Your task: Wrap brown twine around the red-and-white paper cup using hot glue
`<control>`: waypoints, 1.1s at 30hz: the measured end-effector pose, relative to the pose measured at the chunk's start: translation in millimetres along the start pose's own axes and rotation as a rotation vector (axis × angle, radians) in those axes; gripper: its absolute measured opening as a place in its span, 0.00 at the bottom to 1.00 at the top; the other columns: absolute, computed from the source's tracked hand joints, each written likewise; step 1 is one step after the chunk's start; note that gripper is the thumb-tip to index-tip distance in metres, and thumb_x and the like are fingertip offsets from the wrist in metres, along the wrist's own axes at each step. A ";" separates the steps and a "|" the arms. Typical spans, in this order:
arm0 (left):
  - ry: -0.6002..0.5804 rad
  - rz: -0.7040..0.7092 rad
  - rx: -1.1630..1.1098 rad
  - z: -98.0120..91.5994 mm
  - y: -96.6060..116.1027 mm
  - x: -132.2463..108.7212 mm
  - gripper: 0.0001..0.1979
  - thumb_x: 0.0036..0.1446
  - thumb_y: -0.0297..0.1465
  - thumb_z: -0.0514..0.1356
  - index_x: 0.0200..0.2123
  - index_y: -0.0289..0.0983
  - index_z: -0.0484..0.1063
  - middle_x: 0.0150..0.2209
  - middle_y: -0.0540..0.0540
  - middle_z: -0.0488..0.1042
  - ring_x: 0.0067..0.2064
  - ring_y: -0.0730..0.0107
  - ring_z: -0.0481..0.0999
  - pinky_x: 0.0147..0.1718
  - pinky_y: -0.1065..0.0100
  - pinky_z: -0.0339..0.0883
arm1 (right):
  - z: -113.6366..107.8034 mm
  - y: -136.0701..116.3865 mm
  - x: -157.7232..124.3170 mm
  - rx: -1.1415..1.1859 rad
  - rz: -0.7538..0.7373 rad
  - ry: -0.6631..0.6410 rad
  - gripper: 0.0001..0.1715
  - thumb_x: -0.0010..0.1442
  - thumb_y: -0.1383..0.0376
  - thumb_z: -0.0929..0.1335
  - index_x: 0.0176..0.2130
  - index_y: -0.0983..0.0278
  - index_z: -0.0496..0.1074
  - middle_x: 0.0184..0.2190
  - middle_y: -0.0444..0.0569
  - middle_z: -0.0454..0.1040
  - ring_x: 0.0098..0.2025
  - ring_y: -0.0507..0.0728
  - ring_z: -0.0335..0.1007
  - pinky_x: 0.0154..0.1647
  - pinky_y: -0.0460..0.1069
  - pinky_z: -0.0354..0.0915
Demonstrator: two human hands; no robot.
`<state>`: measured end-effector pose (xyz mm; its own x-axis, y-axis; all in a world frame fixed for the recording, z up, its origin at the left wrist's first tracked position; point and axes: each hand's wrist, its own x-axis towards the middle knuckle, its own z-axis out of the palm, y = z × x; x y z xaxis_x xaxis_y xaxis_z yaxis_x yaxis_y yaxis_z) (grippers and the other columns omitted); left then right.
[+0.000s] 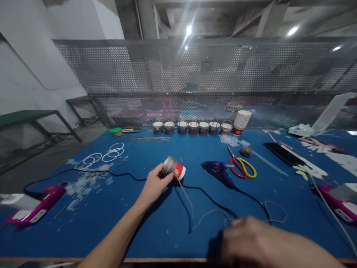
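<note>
My left hand [155, 184] grips a red and white paper cup [175, 168] lying on its side, its lower part wrapped in grey twine. A loose strand of twine [186, 197] trails from the cup down toward the table's near edge. My right hand [255, 238] is blurred low at the front, close to the twine's loose end [220, 217]; whether it pinches the strand is unclear. A blue glue gun [219, 170] with a black cord lies just right of the cup, beside red and yellow scissors [243, 166].
The blue table [111, 219] carries a row of wrapped cups [192, 127] and a stack of paper cups [241, 121] at the back, white rings [106, 154] at left, pink devices [39, 206] at both sides, and a black phone [283, 153] at right. A mesh screen stands behind.
</note>
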<state>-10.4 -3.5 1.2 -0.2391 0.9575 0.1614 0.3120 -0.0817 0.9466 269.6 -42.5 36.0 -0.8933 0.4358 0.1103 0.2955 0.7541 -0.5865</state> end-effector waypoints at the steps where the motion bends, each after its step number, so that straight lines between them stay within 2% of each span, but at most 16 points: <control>1: 0.002 -0.004 0.000 0.3 -0.8 0.2 0.05 0.44 0.32 0.61 0.25 0.36 0.70 0.24 0.53 0.67 0.28 0.72 0.65 0.29 0.71 0.58 | -10.4 13.4 -2.2 -0.068 0.060 0.000 0.05 0.60 0.64 0.68 0.35 0.56 0.76 0.28 0.44 0.77 0.29 0.54 0.74 0.31 0.45 0.65; 3: -0.006 -0.011 -0.001 1.0 -2.5 0.4 0.06 0.45 0.33 0.61 0.25 0.36 0.69 0.24 0.53 0.67 0.28 0.73 0.65 0.29 0.72 0.58 | -26.1 47.6 -0.6 -0.257 0.303 0.150 0.08 0.59 0.63 0.68 0.29 0.60 0.75 0.24 0.46 0.75 0.24 0.55 0.71 0.24 0.46 0.61; 5: -0.028 -0.021 -0.017 1.9 -3.3 0.3 0.06 0.46 0.33 0.62 0.26 0.36 0.69 0.25 0.53 0.67 0.28 0.73 0.64 0.29 0.72 0.58 | -33.8 82.9 7.5 -0.371 0.513 0.313 0.09 0.56 0.60 0.68 0.31 0.63 0.75 0.28 0.52 0.76 0.28 0.58 0.72 0.26 0.48 0.61; 6: -0.043 -0.027 -0.029 2.5 -3.3 0.2 0.07 0.46 0.33 0.62 0.27 0.36 0.70 0.25 0.53 0.68 0.28 0.72 0.65 0.29 0.72 0.58 | -35.2 97.9 13.7 -0.336 0.549 0.346 0.11 0.56 0.58 0.69 0.34 0.64 0.75 0.31 0.53 0.76 0.31 0.59 0.72 0.28 0.48 0.62; 8: -0.064 -0.034 -0.050 4.2 -3.0 -0.3 0.08 0.45 0.33 0.62 0.28 0.36 0.70 0.26 0.52 0.69 0.29 0.72 0.66 0.29 0.71 0.59 | -33.9 119.6 29.4 -0.169 0.572 0.356 0.16 0.55 0.56 0.68 0.37 0.66 0.74 0.29 0.50 0.75 0.29 0.57 0.70 0.27 0.48 0.62; 11: -0.073 -0.038 -0.049 6.6 -3.9 -0.6 0.08 0.44 0.33 0.63 0.29 0.35 0.71 0.26 0.52 0.70 0.29 0.72 0.66 0.29 0.72 0.59 | -24.8 133.6 54.8 0.113 0.519 0.352 0.15 0.54 0.55 0.67 0.33 0.66 0.72 0.23 0.44 0.72 0.25 0.54 0.66 0.25 0.47 0.61; 13: -0.069 -0.046 -0.039 7.3 -6.0 -0.3 0.07 0.45 0.32 0.62 0.28 0.35 0.71 0.25 0.52 0.69 0.28 0.73 0.65 0.28 0.72 0.58 | -16.6 135.9 66.6 0.213 0.485 0.363 0.14 0.52 0.55 0.67 0.27 0.65 0.70 0.20 0.41 0.68 0.23 0.53 0.63 0.25 0.47 0.61; 16: -0.075 -0.065 -0.044 7.2 -9.1 0.3 0.07 0.45 0.32 0.62 0.28 0.35 0.71 0.24 0.52 0.68 0.27 0.73 0.65 0.27 0.72 0.57 | -9.4 134.1 70.2 0.228 0.435 0.427 0.16 0.52 0.54 0.66 0.24 0.64 0.67 0.19 0.42 0.66 0.22 0.53 0.62 0.24 0.47 0.61; 18: -0.082 -0.090 -0.066 7.5 -9.3 0.0 0.07 0.45 0.32 0.62 0.28 0.35 0.71 0.24 0.52 0.68 0.27 0.73 0.65 0.27 0.72 0.58 | -12.4 129.8 63.8 0.200 0.432 0.537 0.17 0.52 0.52 0.66 0.25 0.63 0.69 0.20 0.44 0.68 0.24 0.54 0.65 0.25 0.48 0.62; 21: -0.088 -0.150 -0.099 10.4 -5.6 -2.2 0.08 0.44 0.33 0.62 0.29 0.36 0.70 0.25 0.52 0.69 0.26 0.73 0.66 0.26 0.71 0.59 | -25.6 119.3 48.4 0.222 0.546 0.779 0.20 0.50 0.49 0.68 0.32 0.63 0.73 0.25 0.48 0.74 0.28 0.58 0.70 0.29 0.49 0.66; 23: -0.083 -0.188 -0.110 13.7 -2.1 -4.3 0.09 0.44 0.34 0.62 0.29 0.36 0.70 0.25 0.52 0.69 0.25 0.73 0.65 0.26 0.71 0.59 | -31.8 111.1 39.8 0.293 0.622 0.835 0.23 0.53 0.47 0.67 0.37 0.63 0.75 0.26 0.49 0.76 0.29 0.59 0.73 0.30 0.50 0.67; 25: -0.068 -0.211 -0.116 16.9 0.6 -6.0 0.09 0.43 0.34 0.63 0.29 0.36 0.69 0.24 0.52 0.68 0.24 0.74 0.64 0.25 0.71 0.59 | -29.5 102.9 35.5 0.338 0.651 0.775 0.25 0.56 0.46 0.64 0.36 0.63 0.75 0.22 0.48 0.74 0.26 0.58 0.72 0.28 0.49 0.66; 28: -0.057 -0.216 -0.125 19.7 1.4 -7.2 0.10 0.43 0.34 0.63 0.29 0.36 0.70 0.25 0.52 0.69 0.25 0.73 0.65 0.26 0.71 0.59 | -10.4 91.0 37.5 0.331 0.615 0.677 0.23 0.53 0.45 0.66 0.31 0.62 0.75 0.18 0.46 0.70 0.23 0.57 0.68 0.24 0.48 0.64; 30: -0.062 -0.211 -0.142 20.2 0.5 -7.2 0.09 0.43 0.34 0.63 0.29 0.36 0.70 0.26 0.51 0.70 0.28 0.72 0.67 0.28 0.71 0.60 | 4.8 83.5 42.2 0.327 0.541 0.634 0.21 0.52 0.48 0.68 0.31 0.63 0.73 0.21 0.46 0.71 0.24 0.56 0.68 0.24 0.47 0.65; 33: -0.070 -0.220 -0.180 21.0 -1.1 -6.9 0.08 0.46 0.35 0.61 0.27 0.36 0.71 0.24 0.50 0.71 0.28 0.70 0.68 0.30 0.70 0.62 | 18.3 73.6 49.4 0.301 0.386 0.524 0.16 0.57 0.53 0.67 0.29 0.63 0.69 0.22 0.44 0.69 0.23 0.52 0.64 0.23 0.45 0.63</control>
<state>10.1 -4.2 -6.8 -0.2170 0.9739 -0.0668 0.0902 0.0881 0.9920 241.0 25.5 -16.4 -0.4417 0.8796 0.1768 0.3837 0.3634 -0.8490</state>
